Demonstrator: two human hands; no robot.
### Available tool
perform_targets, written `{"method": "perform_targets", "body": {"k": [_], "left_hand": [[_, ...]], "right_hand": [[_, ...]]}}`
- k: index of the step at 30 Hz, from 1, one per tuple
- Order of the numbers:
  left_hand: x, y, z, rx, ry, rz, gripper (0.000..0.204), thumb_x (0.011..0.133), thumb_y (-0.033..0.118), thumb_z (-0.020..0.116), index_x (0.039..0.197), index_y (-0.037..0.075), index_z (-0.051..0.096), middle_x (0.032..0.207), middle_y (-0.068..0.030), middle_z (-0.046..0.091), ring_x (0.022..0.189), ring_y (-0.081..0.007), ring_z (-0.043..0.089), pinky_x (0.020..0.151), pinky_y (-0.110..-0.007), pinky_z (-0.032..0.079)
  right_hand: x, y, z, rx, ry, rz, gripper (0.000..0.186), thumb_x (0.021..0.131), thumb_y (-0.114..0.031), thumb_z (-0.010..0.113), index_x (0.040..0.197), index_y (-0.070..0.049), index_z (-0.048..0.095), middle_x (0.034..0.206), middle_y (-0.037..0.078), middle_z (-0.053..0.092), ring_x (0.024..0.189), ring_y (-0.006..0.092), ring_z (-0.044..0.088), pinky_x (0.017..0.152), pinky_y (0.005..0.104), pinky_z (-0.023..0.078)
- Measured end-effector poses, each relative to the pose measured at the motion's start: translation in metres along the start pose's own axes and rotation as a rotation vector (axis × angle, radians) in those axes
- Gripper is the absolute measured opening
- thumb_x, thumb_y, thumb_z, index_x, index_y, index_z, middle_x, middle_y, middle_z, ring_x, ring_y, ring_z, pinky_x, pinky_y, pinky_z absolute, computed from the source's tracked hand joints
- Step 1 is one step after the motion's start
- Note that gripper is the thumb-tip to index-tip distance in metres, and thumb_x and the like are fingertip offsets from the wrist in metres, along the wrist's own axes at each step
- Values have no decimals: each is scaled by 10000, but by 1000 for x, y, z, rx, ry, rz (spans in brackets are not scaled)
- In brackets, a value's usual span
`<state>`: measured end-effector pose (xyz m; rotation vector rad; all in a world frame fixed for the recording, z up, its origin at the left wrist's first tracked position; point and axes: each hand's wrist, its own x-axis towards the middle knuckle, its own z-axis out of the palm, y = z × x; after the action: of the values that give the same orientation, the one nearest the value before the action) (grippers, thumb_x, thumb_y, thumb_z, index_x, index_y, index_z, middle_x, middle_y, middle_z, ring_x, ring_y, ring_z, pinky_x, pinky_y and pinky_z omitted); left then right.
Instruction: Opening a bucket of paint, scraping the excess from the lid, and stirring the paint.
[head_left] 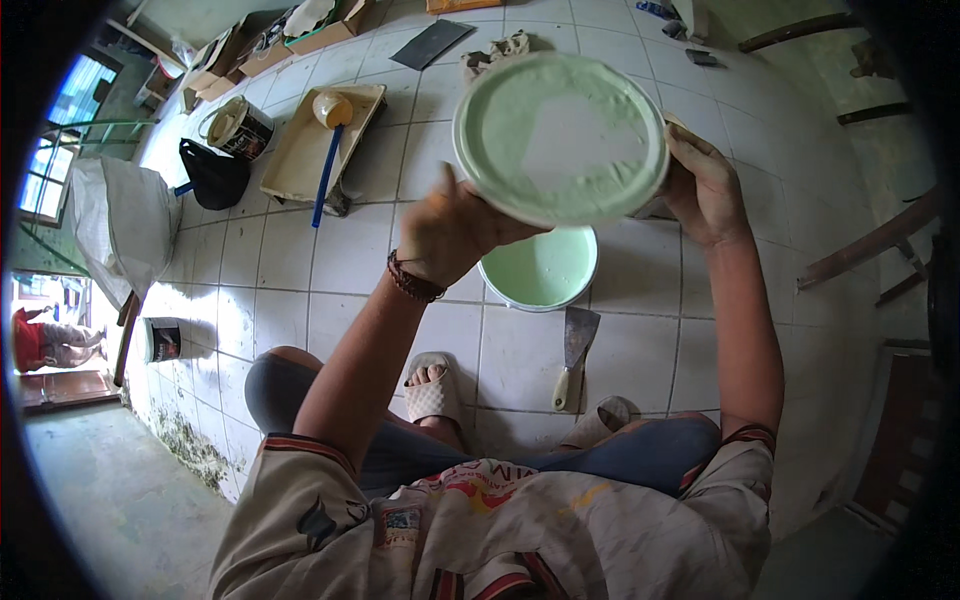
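Between my two hands is a round paint-bucket lid (600, 150), its face smeared with pale green paint around a greyish bare patch. My left hand (445, 235), slightly blurred, grips the lid's lower left rim. My right hand (708, 190) holds the rim on the right side. Partly hidden below the lid, a white bucket of light green paint (545, 272) stands on the floor. A putty knife (575, 350) lies on the tiles just in front of the bucket, its handle toward me.
A paint roller with a blue handle (328, 175) rests across a tray (290, 160) at left. Beyond it are a used bucket (237, 128), a black bag (213, 175) and a white sack (120, 215). A dark flat sheet (432, 45) lies farther off. Wooden legs (870, 240) stand at right.
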<state>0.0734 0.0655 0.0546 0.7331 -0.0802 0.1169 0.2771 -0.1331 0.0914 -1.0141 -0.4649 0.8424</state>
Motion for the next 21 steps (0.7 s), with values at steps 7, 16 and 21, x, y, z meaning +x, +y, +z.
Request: {"method": "perform_targets", "body": {"k": [7, 16, 21], "left_hand": [[4, -12, -47, -691, -72, -131, 887, 880, 674, 317, 1352, -77, 341, 1348, -238, 443, 1213, -339, 479, 1050, -444, 342], [34, -41, -24, -284, -5, -415, 677, 939, 503, 411, 1254, -95, 455, 1182, -210, 576, 1078, -247, 578, 949, -365, 447], [37, -47, -32, -101, 24, -442, 479, 938, 341, 505, 1191, -65, 533, 1072, -164, 631, 962, -212, 623, 873, -331, 494]], "right_hand": [[6, 16, -40, -64, -244, 253, 274, 936, -184, 518, 1093, 23, 605, 925, 40, 649, 800, 84, 620, 746, 228, 510], [36, 14, -31, -395, -568, 407, 283, 888, -224, 631, 956, 49, 662, 807, 12, 649, 682, 50, 567, 627, 197, 467], [39, 9, -13, -489, -555, 463, 332, 855, -257, 672, 977, 51, 667, 849, 46, 672, 722, 58, 593, 669, 198, 482]]}}
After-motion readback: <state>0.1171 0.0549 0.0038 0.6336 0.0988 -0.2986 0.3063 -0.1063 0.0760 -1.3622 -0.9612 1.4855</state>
